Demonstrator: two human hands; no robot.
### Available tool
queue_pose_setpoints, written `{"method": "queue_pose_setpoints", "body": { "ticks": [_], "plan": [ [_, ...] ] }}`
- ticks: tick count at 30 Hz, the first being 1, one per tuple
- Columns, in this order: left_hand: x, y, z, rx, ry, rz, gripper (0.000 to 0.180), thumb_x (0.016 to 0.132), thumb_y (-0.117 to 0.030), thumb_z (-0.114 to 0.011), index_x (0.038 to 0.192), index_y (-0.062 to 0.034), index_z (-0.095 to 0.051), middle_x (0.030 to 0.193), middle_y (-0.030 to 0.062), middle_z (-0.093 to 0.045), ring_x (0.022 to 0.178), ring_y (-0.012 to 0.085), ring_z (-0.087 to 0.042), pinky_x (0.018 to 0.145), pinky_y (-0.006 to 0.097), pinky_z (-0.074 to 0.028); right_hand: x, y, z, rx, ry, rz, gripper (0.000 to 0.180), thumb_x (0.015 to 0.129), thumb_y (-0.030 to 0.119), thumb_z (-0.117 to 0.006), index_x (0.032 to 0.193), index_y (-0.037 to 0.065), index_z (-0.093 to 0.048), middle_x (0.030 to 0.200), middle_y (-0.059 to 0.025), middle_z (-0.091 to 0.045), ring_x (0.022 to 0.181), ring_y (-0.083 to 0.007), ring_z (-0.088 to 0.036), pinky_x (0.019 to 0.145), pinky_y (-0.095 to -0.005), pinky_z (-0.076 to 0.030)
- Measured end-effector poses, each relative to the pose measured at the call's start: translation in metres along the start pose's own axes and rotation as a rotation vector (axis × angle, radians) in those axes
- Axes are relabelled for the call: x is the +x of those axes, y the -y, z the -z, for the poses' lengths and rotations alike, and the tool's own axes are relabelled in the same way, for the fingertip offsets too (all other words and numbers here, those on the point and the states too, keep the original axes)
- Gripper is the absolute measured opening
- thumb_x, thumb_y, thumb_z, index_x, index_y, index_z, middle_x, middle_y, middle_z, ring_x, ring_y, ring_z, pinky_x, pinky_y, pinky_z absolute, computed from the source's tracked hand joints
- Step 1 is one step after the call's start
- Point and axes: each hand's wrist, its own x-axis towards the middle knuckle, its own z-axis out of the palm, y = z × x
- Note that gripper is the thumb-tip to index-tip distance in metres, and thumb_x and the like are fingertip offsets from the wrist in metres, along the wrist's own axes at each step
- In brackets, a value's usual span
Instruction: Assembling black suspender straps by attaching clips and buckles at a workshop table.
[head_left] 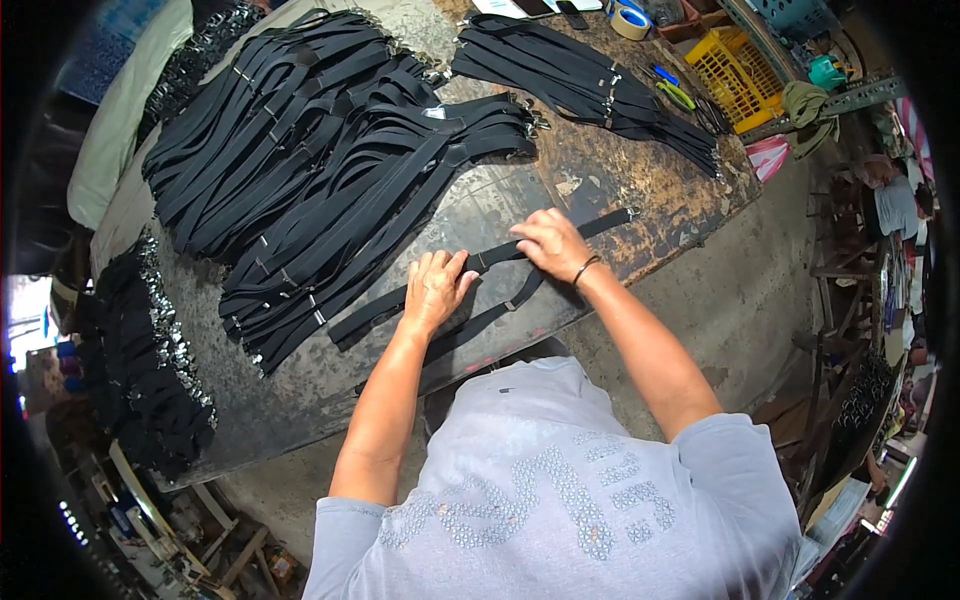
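Note:
A pair of black suspenders [607,222] lies aslant near the front edge of the worktable, with a metal clip at its right end. My left hand [434,290] rests over one strap, fingers across its far side and thumb on the near side. To the right, my right hand [552,245] has its bent fingers and thumb closed on the same suspenders, where the straps come together. A second strap [490,318] with a metal slider trails below, toward the table edge. The undersides of both hands are hidden.
A large heap of black suspenders [330,150] covers the table's far left; another bundle [570,75] lies at the far right. Black pieces with shiny clips [150,360] line the left edge. Tape rolls [630,20], green-handled snips [677,95] and a yellow crate [735,75] are far right.

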Motion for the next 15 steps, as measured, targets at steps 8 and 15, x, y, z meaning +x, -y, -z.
{"method": "queue_pose_setpoints", "body": {
  "ticks": [8, 15],
  "plan": [
    [-0.001, 0.001, -0.002, 0.000, -0.018, -0.002, 0.035, 0.081, -0.029, -0.074, 0.110, -0.0110, -0.068, 0.090, 0.0060, -0.060, 0.087, 0.0268, -0.057, 0.076, 0.040, -0.044, 0.010, 0.032, -0.044, -0.026, 0.102, 0.026, 0.033, 0.074, 0.021, -0.072, 0.107, 0.016, -0.070, 0.104, -0.0039, -0.060, 0.109, -0.0269, -0.051, 0.096, -0.0421, -0.037],
    [0.001, 0.002, -0.005, 0.035, 0.001, -0.016, 0.033, 0.080, -0.029, -0.074, 0.108, -0.0119, -0.067, 0.091, 0.0049, -0.059, 0.089, 0.0260, -0.057, 0.077, 0.040, -0.044, 0.012, 0.024, -0.045, -0.093, 0.124, 0.111, 0.029, 0.074, 0.023, -0.073, 0.102, 0.017, -0.072, 0.104, -0.0014, -0.061, 0.109, -0.0246, -0.051, 0.096, -0.0421, -0.037]
  ]
}}
